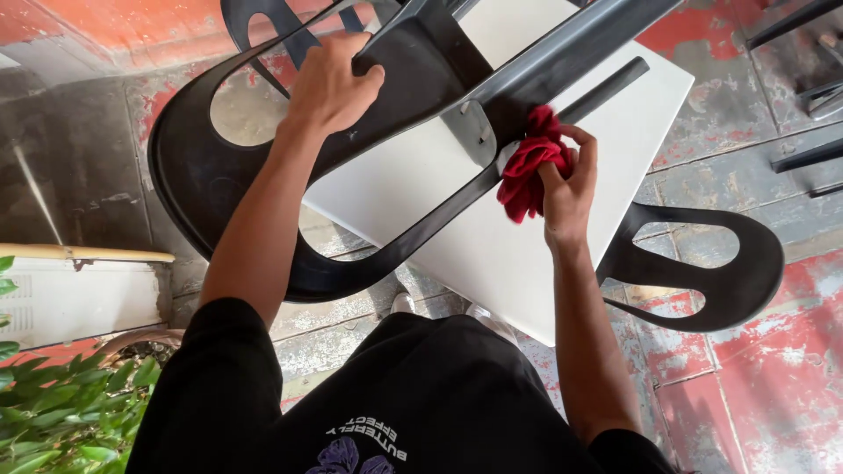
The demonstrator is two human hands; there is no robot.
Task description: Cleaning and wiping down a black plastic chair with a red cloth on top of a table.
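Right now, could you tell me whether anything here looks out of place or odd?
Yes: a black chair lies upended on the white table, legs up. The left hand steadies it; the right hand presses a red cloth against a leg. Floor paint is badly worn.

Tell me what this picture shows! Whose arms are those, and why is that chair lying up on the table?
The camera sits on a person's head and looks down, so the arms are that person's own. A black chair lies tipped over on a white table. The left hand grips the chair's seat. The right hand holds a red cloth against the chair's frame. A second black chair stands beside the table, and green leaves show at the lower left.
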